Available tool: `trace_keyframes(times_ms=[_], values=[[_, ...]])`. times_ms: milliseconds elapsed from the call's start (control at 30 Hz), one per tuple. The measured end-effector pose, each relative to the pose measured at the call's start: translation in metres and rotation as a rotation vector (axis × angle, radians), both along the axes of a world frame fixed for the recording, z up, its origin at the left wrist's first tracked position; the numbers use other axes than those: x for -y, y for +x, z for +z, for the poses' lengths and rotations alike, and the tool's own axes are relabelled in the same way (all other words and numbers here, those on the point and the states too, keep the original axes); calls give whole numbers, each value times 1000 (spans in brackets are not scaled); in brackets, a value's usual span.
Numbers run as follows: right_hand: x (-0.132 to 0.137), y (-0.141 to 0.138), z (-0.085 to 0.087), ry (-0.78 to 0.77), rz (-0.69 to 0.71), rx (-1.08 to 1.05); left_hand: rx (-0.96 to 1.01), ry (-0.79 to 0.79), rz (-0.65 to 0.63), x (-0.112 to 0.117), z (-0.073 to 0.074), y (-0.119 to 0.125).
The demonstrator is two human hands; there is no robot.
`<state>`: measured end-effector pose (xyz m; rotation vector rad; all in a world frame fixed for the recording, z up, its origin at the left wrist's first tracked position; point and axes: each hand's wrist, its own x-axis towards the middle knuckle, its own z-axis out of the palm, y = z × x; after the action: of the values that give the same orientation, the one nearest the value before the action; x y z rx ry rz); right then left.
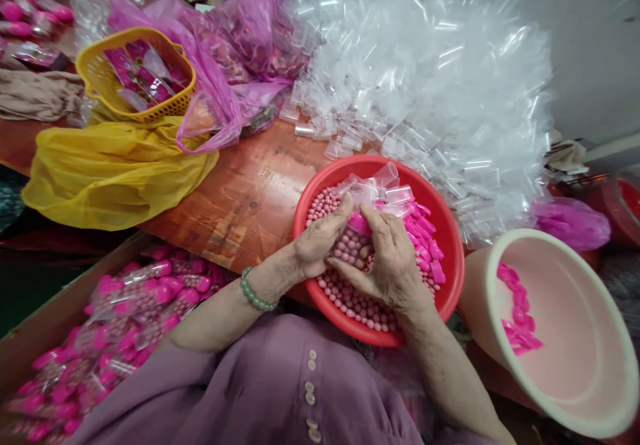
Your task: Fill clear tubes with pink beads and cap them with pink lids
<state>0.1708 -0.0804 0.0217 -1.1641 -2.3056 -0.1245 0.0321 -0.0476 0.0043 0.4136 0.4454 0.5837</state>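
Note:
Over a red basin (453, 298), both my hands are closed around a small clear container (350, 245) with pink beads in it and a bright pink cap (359, 223) at its far end. My left hand (323, 241) grips it from the left, thumb near the cap. From the right, my right hand (395, 258) curls about it, fingertips at the cap and thumb low by the beads. Loose pink beads (360, 308) fill the basin's near part. Pink caps (425, 238) and clear plastic tubes (386, 175) lie in it too. My palms are hidden.
Behind the basin rises a large heap of clear tubes (425, 65). A cream bucket (580, 325) with pink caps stands right. At left are a yellow basket (90, 75), a yellow bag (115, 171), a pink bag (220, 111) and a box of filled containers (120, 325).

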Motion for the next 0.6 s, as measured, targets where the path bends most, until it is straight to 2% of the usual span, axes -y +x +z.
trace_keyframes(times_ms=[167, 333, 500, 600], values=[[-3, 0, 0, 131, 3, 55, -131, -14, 21, -3, -1, 3], [-1, 2, -3, 156, 22, 90, -231, 3, 201, 4, 0, 6], [-2, 3, -4, 142, 50, 85, -318, -61, 128, 4, 0, 6], [-7, 4, -6, 117, 57, 67, -258, -46, 120, -1, 2, 2]])
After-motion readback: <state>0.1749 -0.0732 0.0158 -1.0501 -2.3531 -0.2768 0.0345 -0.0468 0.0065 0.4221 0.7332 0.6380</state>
